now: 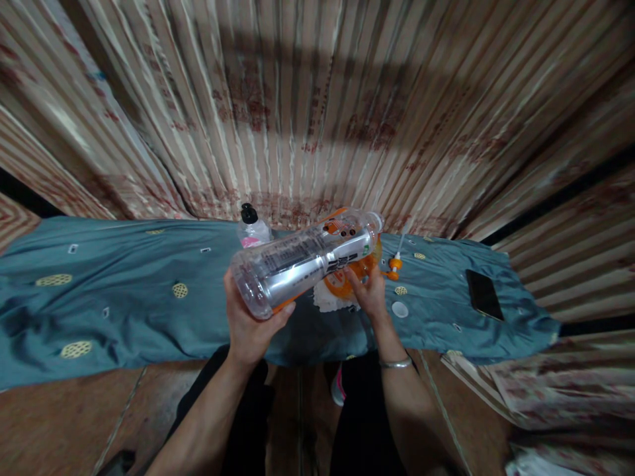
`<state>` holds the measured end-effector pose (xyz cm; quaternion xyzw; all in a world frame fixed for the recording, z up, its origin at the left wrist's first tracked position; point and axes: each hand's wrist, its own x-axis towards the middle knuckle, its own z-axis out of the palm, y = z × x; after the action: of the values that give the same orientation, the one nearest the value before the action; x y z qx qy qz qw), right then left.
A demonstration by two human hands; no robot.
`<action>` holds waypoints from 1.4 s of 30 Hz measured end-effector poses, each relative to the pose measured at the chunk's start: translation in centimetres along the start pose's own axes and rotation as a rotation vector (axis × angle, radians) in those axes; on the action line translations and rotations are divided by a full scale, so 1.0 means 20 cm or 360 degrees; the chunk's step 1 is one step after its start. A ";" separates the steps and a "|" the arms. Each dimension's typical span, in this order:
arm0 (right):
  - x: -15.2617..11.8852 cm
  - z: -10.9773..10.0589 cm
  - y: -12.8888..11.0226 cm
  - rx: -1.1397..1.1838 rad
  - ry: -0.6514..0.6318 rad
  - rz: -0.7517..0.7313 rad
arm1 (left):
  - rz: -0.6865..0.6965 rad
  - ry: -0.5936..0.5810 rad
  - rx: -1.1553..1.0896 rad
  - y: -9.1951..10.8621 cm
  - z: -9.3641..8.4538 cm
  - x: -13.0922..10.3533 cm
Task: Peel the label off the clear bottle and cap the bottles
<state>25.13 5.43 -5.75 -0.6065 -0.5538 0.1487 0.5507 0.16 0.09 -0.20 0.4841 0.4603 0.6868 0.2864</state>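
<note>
My left hand (pixel 254 330) is wrapped round the base end of a large clear plastic bottle (pixel 302 261) with a silver and orange label. The bottle is tilted, its uncapped-looking neck pointing right and away from me. Beneath the neck is an orange bottle (pixel 370 264), partly hidden by the clear one, and my right hand (pixel 370 291) grips its near side. Whether the two mouths touch cannot be made out. A crumpled white cloth or tissue (pixel 325 301) shows under the orange bottle. Right of it, an orange pump head (pixel 394 264) with a pale tube lies on the fabric.
Teal patterned fabric (pixel 149 297) covers the long, narrow surface. A bottle with a black cap (pixel 251 228) stands behind my left hand. A white round cap (pixel 399 309) and a black phone (pixel 485 294) lie to the right. A pleated curtain (pixel 297 99) hangs close behind.
</note>
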 end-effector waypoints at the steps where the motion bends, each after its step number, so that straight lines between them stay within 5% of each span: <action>1: 0.00 0.00 0.00 0.0000 0.0001 0.0003 | -0.0005 -0.0009 0.0003 0.00 0.00 0.00; 42: 0.00 -0.01 -0.01 -0.0004 -0.0028 0.0006 | 0.0059 0.0013 0.0027 0.00 0.00 -0.01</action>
<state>25.17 5.29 -5.43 -0.6068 -0.5578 0.1545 0.5448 0.18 -0.07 -0.18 0.4922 0.4583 0.6900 0.2676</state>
